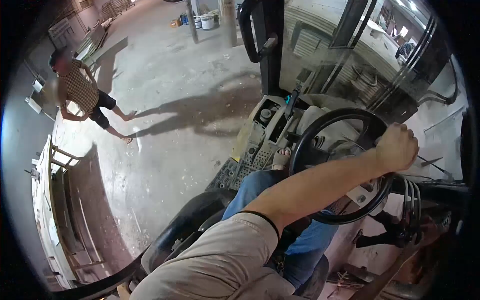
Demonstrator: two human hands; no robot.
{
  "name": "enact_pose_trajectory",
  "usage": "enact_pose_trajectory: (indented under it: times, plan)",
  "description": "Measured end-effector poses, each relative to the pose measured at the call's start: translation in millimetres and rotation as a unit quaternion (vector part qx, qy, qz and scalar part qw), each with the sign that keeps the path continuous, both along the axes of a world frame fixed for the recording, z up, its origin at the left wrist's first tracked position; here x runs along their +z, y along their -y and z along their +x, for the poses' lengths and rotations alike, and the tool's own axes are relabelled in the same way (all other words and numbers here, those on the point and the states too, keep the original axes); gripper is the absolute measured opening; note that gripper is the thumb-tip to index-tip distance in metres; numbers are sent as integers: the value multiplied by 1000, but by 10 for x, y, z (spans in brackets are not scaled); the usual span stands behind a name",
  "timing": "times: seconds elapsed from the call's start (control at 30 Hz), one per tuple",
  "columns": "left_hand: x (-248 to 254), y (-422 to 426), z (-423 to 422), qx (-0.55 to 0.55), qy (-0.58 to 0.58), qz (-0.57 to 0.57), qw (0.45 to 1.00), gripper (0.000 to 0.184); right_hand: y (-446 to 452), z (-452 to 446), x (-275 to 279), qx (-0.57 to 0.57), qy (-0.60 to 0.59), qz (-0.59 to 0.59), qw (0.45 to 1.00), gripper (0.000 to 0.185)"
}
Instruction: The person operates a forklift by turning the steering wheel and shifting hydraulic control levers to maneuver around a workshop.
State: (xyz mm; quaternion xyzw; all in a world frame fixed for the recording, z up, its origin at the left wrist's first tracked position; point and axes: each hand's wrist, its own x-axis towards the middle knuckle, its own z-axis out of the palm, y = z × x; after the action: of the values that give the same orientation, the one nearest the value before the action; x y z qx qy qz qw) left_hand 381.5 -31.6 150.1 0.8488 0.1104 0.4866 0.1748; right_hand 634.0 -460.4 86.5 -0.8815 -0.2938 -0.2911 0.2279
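My left hand (397,147) is closed at the right side of the black steering wheel (299,145), with the forearm stretched across the wheel. Down in the dim lower right, my right hand (424,232) is close to a cluster of thin levers (411,197); its fingers are hard to make out. Below the wheel, a sandalled foot (282,157) rests by the perforated floor plate (261,156). A grey console (266,116) stands beyond the foot.
A person (82,90) in a checked shirt stands on the concrete floor (165,170) at the left. Another person's dark-clothed legs (382,232) show outside at lower right. A wooden frame (57,210) stands far left; buckets (206,22) and posts stand at the back.
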Motion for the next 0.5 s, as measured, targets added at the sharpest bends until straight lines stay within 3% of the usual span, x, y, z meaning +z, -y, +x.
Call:
enact_pose_trajectory:
  times: [0.13,0.17,0.23,0.33,0.47,0.5]
  plan:
    - [-3,308,-47,-32,18,-18,999,25,275,148,-106,-12,-140,61,988,39]
    - [-4,349,-48,-20,15,-21,999,25,443,340,-199,-13,-139,60,988,39]
    - [10,418,-83,-9,13,-25,1000,24,876,805,-399,31,-6,-21,999,39]
    - [42,518,-224,-21,26,-36,999,24,810,480,-260,-25,-54,-10,998,37]
    - [50,614,-515,-27,45,-23,998,23,770,107,-277,-2,-23,-3,1000,35]
    - [55,649,-598,-26,66,-14,997,21,775,12,-276,20,-101,65,993,35]
